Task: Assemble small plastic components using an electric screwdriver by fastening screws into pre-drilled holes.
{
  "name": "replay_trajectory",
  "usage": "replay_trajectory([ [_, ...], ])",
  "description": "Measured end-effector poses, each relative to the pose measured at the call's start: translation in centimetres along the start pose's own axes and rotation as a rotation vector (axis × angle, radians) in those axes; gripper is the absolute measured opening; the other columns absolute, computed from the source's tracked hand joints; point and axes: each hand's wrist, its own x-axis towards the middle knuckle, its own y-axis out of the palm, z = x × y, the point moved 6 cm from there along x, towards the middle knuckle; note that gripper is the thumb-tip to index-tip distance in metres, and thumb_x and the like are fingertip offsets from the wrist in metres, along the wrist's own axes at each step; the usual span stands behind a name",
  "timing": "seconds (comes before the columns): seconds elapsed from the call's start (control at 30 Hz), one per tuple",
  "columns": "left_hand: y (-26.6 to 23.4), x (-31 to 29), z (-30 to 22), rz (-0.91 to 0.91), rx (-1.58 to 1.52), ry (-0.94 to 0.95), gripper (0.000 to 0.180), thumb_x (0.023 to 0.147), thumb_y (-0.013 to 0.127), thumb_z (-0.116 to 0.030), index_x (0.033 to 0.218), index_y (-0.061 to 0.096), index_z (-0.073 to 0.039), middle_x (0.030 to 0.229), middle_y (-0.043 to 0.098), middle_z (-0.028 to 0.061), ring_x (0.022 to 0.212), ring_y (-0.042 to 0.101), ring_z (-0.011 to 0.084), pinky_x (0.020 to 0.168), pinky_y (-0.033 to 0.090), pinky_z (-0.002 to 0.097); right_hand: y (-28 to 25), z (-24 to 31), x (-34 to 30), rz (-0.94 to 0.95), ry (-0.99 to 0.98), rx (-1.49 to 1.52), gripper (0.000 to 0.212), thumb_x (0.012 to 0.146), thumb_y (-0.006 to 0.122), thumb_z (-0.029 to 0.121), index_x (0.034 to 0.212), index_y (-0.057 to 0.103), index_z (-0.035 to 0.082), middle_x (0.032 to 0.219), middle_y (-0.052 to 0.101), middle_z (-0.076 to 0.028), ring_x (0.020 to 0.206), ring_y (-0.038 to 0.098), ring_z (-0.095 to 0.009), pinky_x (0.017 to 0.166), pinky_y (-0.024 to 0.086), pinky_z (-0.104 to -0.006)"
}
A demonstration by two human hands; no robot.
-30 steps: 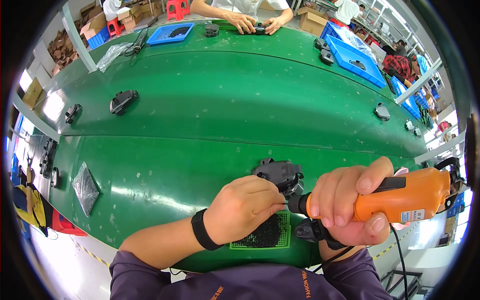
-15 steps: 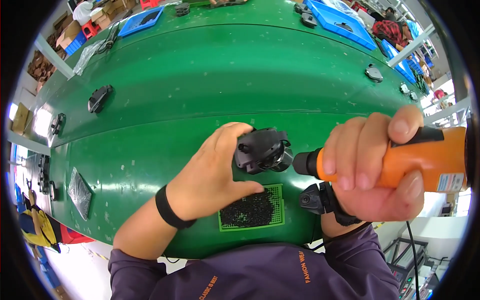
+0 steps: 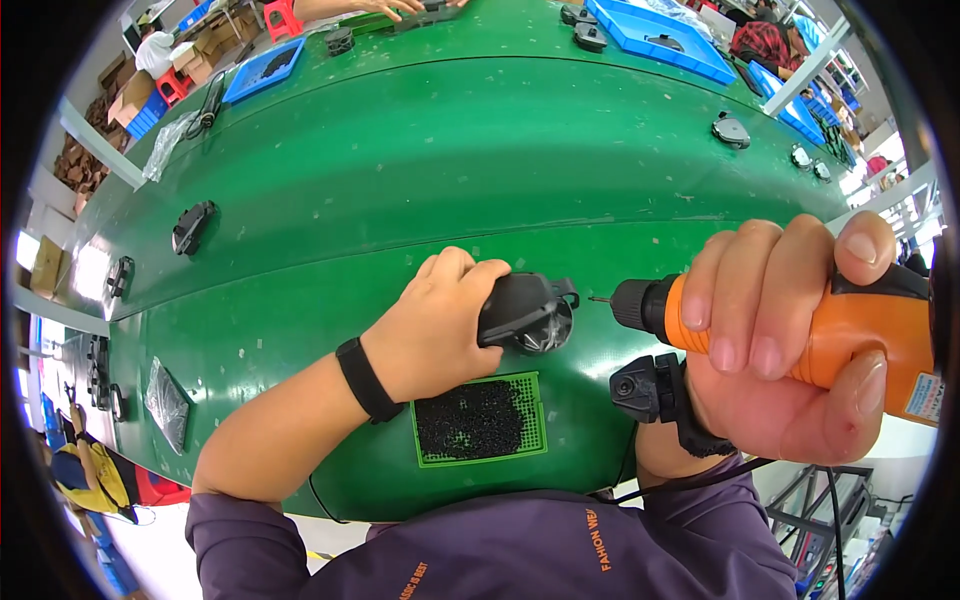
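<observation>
My left hand (image 3: pixel 435 325) is wrapped round a black plastic housing (image 3: pixel 515 305) with a clear plastic-like part on its near right side. It holds the housing over the green table, just above a green perforated tray (image 3: pixel 532 412) of small black pieces, probably screws. In my right hand (image 3: pixel 760 345) is an orange electric screwdriver (image 3: pixel 890 325) with a black nose. Its thin bit points left at the housing, with a gap between them. A black strapped device (image 3: pixel 640 390) sits at my right wrist, and a black band (image 3: pixel 365 380) circles the left.
Similar black housings lie at the left (image 3: pixel 192 228) and right (image 3: pixel 731 130). A clear plastic bag (image 3: pixel 166 405) rests near the left edge. Blue trays (image 3: pixel 620 30) stand at the far side. Another person's hands (image 3: pixel 395 8) show at the top. A cable (image 3: pixel 700 480) runs below my right wrist.
The screwdriver has drawn back to the right, and its bit now shows. My left hand has turned the housing, so a smoother face is up. Another person's hands have come further into view.
</observation>
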Motion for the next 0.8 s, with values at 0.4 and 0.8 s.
replay_trajectory([
  [0.4, 2.4, 1.1, -3.6, -0.023, -0.057, 0.052, 0.087, 0.068, 0.09, -0.012, 0.142, 0.046, -0.003, 0.128, 0.049, 0.02, 0.12, 0.053, 0.0395, 0.103, 0.048, 0.0439, -1.6, 2.1, -1.4, -0.07, 0.058, -0.064, 0.047, 0.099, 0.056, 0.036, 0.133, 0.045, 0.005, 0.078, 0.055, 0.0, 0.069, 0.054, -0.014, 0.07, 0.047, -0.0331],
  [0.8, 2.9, 3.0, -3.1, 0.014, -0.013, 0.064, 0.078, 0.073, 0.084, -0.009, 0.142, 0.048, -0.008, 0.128, 0.049, 0.0249, 0.119, 0.057, 0.0431, 0.101, 0.051, 0.0467, 0.0, 0.5, -0.4, -0.042, 0.155, -0.089, 0.048, 0.099, 0.057, 0.037, 0.133, 0.044, 0.005, 0.078, 0.055, -0.001, 0.068, 0.054, -0.015, 0.07, 0.048, -0.0329],
])
